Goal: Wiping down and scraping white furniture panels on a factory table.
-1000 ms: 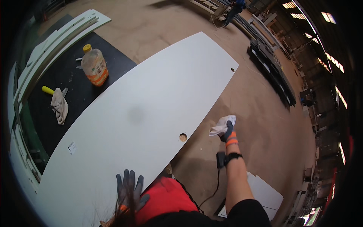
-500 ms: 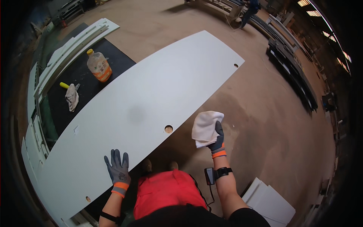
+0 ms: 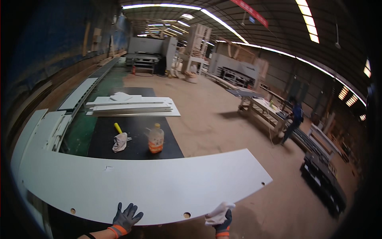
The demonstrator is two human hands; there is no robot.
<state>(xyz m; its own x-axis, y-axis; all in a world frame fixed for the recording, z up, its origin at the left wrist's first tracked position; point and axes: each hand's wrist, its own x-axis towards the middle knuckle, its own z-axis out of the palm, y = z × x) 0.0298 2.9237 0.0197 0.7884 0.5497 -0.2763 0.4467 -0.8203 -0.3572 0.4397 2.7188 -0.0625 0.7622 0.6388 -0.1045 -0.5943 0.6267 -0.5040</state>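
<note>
A long white panel [image 3: 159, 181] stretches across the foreground, a round hole [image 3: 73, 211] near its left end. Beyond it, a crumpled rag [image 3: 119, 143] lies against a yellow handle [image 3: 118, 128] on a black surface [image 3: 104, 137]. The gloved left hand [image 3: 126, 219] rests on the panel's near edge, grip wide, fingers spread. Farther right stands a yellow-capped bottle [image 3: 156, 140]. At the near edge, the right hand [image 3: 223, 226] grips a bunched white cloth [image 3: 217, 214]; whether cloth meets panel cannot be told.
</note>
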